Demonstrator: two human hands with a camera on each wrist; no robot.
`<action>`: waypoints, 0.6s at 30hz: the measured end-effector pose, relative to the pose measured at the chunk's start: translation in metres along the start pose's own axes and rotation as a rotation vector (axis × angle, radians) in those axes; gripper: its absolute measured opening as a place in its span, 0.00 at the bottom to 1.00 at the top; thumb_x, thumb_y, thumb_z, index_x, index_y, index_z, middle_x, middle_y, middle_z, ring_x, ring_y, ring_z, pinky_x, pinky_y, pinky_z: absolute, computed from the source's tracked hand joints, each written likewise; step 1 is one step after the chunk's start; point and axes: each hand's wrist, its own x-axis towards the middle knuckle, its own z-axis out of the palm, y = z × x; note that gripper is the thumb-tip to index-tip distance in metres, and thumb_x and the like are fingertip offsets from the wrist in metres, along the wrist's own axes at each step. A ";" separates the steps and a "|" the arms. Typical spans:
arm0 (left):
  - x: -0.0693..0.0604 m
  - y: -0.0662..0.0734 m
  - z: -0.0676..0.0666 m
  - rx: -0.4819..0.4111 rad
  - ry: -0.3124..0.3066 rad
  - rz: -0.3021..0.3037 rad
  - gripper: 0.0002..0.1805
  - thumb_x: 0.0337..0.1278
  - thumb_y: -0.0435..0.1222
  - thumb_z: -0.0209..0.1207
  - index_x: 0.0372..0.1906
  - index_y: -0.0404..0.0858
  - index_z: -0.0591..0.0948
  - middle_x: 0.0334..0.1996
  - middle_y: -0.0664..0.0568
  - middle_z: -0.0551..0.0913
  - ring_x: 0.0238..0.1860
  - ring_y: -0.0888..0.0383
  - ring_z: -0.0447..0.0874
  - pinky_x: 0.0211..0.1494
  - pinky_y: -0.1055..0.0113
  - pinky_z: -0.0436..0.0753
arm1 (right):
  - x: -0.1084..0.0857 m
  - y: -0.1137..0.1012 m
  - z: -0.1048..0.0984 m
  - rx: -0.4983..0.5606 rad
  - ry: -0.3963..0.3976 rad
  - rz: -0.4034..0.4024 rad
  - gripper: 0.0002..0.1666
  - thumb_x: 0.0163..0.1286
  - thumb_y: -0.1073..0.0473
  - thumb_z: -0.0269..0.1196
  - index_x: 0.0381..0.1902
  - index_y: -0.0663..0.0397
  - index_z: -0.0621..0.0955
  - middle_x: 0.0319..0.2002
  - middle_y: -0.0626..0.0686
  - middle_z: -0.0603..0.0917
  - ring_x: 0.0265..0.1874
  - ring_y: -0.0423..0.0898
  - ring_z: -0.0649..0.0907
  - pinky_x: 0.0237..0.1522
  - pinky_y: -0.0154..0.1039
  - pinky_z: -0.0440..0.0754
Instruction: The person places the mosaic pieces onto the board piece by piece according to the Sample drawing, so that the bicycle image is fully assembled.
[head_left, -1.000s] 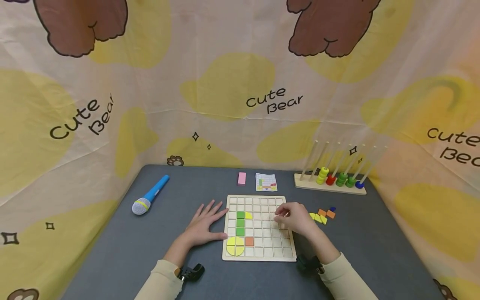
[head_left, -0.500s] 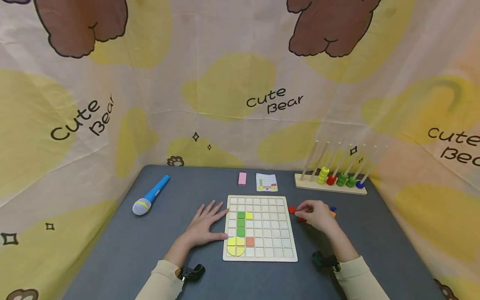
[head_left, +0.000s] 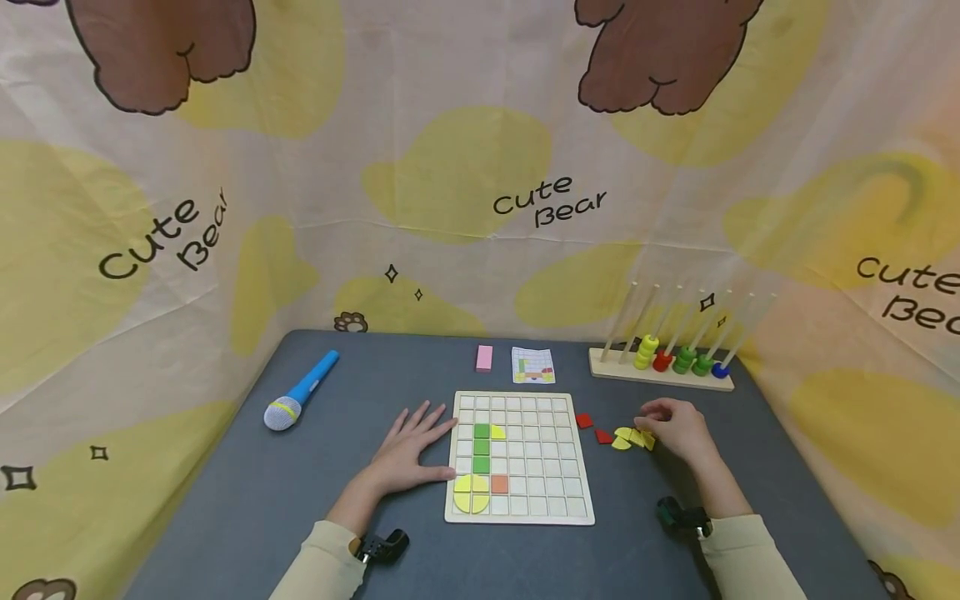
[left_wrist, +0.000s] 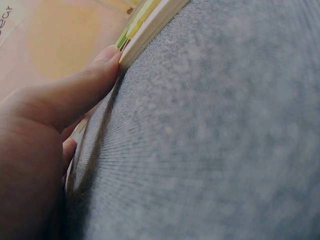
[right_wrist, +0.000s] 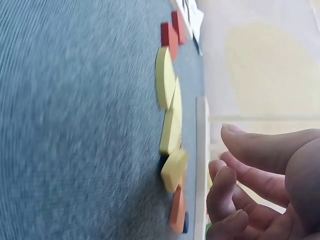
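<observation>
My left hand [head_left: 408, 450] lies flat with spread fingers, thumb and fingertips touching the left edge of the wooden grid board [head_left: 542, 458]. In the left wrist view the thumb [left_wrist: 82, 92] presses against the board's side. On the board are green squares [head_left: 482, 447], yellow quarter-circles [head_left: 472, 493] and an orange-red square [head_left: 498, 483]. My right hand [head_left: 677, 429] hovers just above loose yellow pieces [head_left: 622, 437], hiding part of the pile. In the right wrist view its thumb and loosely bent fingers stand apart, holding nothing, beside yellow [right_wrist: 164, 77] and orange pieces [right_wrist: 177, 210].
Two red pieces [head_left: 584, 421] lie right of the board. Behind it are a pink block [head_left: 483, 358] and a pattern card [head_left: 533, 365]. A peg stand with coloured beads [head_left: 660, 372] is at the back right, a blue toy microphone [head_left: 302, 390] at the left.
My right hand has moved right, from over the board's right side to the loose pieces, uncovering the red ones. My left hand has stayed put.
</observation>
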 end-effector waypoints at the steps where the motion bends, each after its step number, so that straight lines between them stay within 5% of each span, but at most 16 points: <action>1: 0.000 0.000 0.000 0.001 -0.002 -0.002 0.51 0.51 0.71 0.60 0.79 0.59 0.60 0.81 0.55 0.52 0.83 0.47 0.38 0.80 0.40 0.38 | 0.001 0.002 -0.001 -0.002 -0.003 0.007 0.22 0.68 0.54 0.69 0.50 0.67 0.83 0.38 0.59 0.85 0.34 0.50 0.80 0.32 0.37 0.77; 18: -0.001 0.000 -0.001 -0.016 -0.015 -0.001 0.51 0.51 0.71 0.60 0.80 0.59 0.59 0.82 0.55 0.51 0.83 0.48 0.36 0.81 0.40 0.36 | 0.008 0.016 0.002 -0.075 -0.069 0.115 0.21 0.67 0.51 0.68 0.42 0.67 0.83 0.32 0.57 0.81 0.32 0.50 0.76 0.31 0.38 0.72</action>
